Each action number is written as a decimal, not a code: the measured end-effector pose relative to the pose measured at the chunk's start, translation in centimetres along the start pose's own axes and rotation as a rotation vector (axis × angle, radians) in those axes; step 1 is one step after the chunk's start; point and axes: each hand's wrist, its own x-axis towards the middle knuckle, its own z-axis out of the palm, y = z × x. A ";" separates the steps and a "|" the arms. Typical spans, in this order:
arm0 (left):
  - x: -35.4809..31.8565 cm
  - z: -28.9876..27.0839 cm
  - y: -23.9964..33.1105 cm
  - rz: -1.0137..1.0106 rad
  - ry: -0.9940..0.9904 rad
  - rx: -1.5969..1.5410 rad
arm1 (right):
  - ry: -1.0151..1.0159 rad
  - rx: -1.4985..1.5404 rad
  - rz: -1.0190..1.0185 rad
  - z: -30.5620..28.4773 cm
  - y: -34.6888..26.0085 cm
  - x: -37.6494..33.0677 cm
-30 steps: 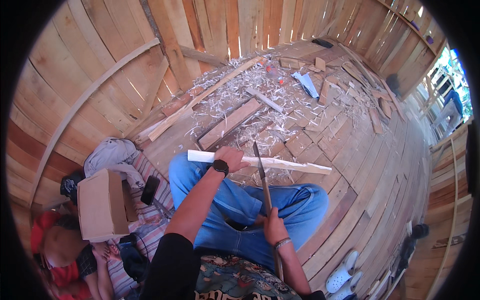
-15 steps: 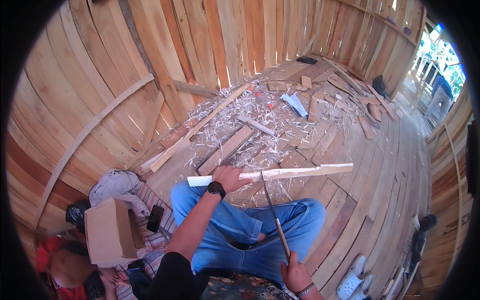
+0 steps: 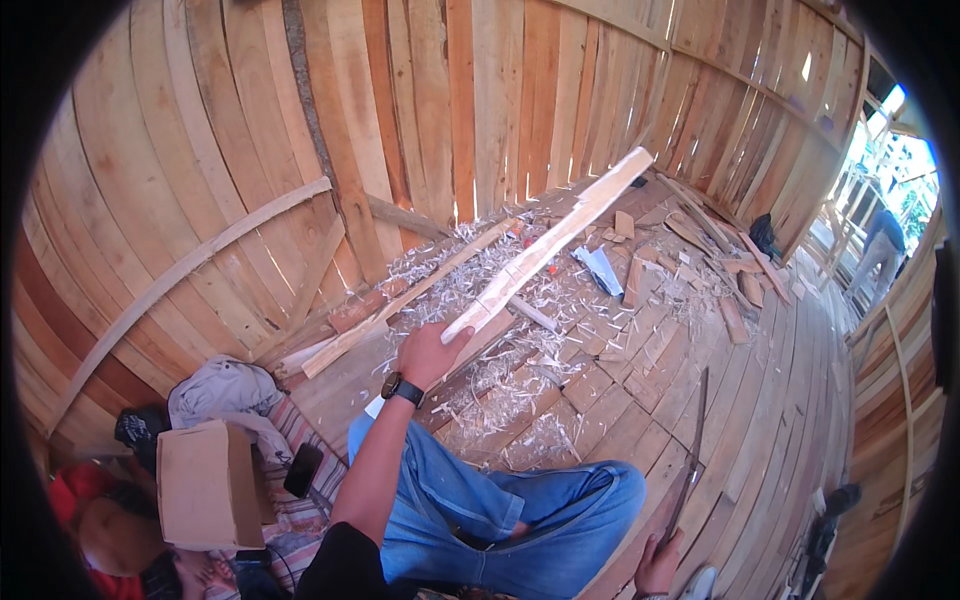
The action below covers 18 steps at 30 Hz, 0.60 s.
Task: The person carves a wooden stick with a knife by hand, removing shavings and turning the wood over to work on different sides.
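My left hand (image 3: 433,355), with a dark watch at the wrist, is closed round the lower end of a long, pale, roughly hewn wood strip (image 3: 555,243). The strip is lifted and slants up and away to the right, its far end against the wall. My right hand (image 3: 658,565) is at the lower right, partly cut off by the picture's edge. Its fingers are wrapped round the handle of a machete (image 3: 692,455), whose thin dark blade points up and away over the floorboards. The blade is apart from the strip. My crossed legs in blue jeans (image 3: 540,520) lie between both hands.
Wood shavings (image 3: 500,375) and offcuts litter the floor ahead, with a blue-white sheet (image 3: 598,270) among them. At left are a cardboard box (image 3: 205,487), a phone (image 3: 303,470) and another person (image 3: 120,530). A pale clog (image 3: 698,584) stands by my right hand.
The wood strip has swung up from nearly level to a steep slant, held in my left hand. My right hand has moved right, taking the machete off the strip.
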 end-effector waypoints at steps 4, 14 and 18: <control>-2.9 -3.9 3.7 0.120 -0.067 -0.011 | 0.093 -0.013 0.032 8.1 11.6 5.7; -7.9 -6.9 5.8 0.304 -0.047 0.039 | -0.277 -0.105 0.046 16.3 19.1 9.1; -8.2 -7.2 5.9 0.327 -0.114 0.047 | 0.178 -0.054 -0.235 9.9 9.1 12.7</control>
